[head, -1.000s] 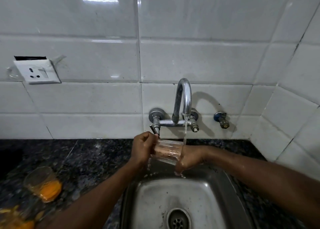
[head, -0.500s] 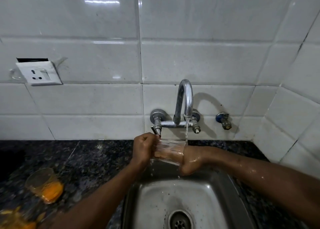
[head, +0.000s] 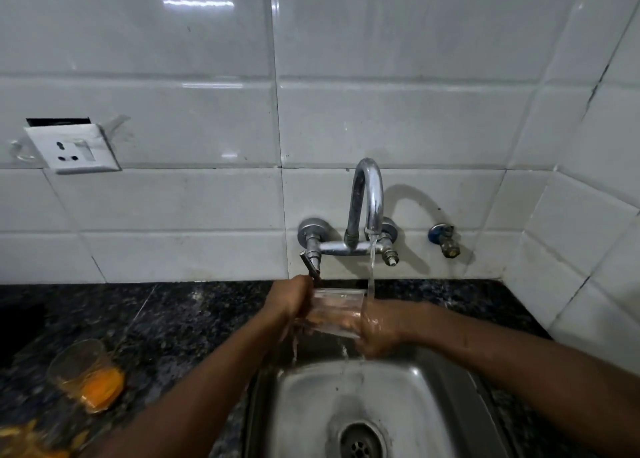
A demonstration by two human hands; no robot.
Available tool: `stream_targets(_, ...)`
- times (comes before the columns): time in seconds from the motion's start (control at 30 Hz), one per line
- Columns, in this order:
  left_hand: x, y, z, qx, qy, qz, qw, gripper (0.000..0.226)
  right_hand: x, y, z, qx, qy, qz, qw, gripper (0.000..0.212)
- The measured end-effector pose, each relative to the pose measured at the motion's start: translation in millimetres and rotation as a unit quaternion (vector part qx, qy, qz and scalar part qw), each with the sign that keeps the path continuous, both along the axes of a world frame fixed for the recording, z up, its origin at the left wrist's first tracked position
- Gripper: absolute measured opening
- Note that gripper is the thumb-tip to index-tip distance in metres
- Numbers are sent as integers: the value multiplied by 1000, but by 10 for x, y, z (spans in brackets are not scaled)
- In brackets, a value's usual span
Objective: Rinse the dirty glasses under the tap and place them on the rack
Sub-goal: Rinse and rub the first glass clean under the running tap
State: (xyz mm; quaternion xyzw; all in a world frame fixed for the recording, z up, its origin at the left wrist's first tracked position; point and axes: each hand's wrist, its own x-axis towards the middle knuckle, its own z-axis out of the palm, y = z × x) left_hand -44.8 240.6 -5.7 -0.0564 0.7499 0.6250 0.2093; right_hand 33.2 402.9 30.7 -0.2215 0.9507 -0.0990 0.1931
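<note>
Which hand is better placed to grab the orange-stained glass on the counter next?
Probably left: the left hand sits nearer the orange-stained glass, though it grips the clear glass; the right hand is farther right.

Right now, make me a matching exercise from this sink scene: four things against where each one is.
1 clear glass
2 orange-stained glass
3 socket
4 blue valve

A on the counter, left of the sink
B on the wall, right of the tap
C under the tap, gripped by the left hand
D on the wall, far left

Pairs: 1-C, 2-A, 3-D, 4-B
</note>
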Motion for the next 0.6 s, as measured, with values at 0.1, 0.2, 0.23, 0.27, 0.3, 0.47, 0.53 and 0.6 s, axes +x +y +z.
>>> stream_targets(0.1,-12,-21,-37,17,229,44,972,31,15,-30,146,-233,-123,-88,961,56)
stream_targets(0.2,69,-64,-44,130,440,33,888,33,66,-22,194,-488,-295,-120,813,69)
stream_targets(0.23,51,-81,-58,145,464,32,873,33,63,-55,168,-528,-310,-110,783,78)
stream_targets(0.27,39,-96,-66,150,472,29,868,33,50,-79,138,-542,-324,-95,770,81)
stream_targets(0.3,33,-98,-86,150,472,21,869,33,72,-126,198,-523,-339,-83,778,81)
stream_targets(0.47,89,-128,71,156,5,-136,978,55,8,-29,286,-142,-1,-33,989,74)
stream_targets(0.53,88,-150,146,145,-144,-176,963,64,-46,62,114,-30,51,4,998,86)
stream_targets(0.6,98,-65,228,109,-159,-113,975,56,16,46,41,-43,55,16,997,84)
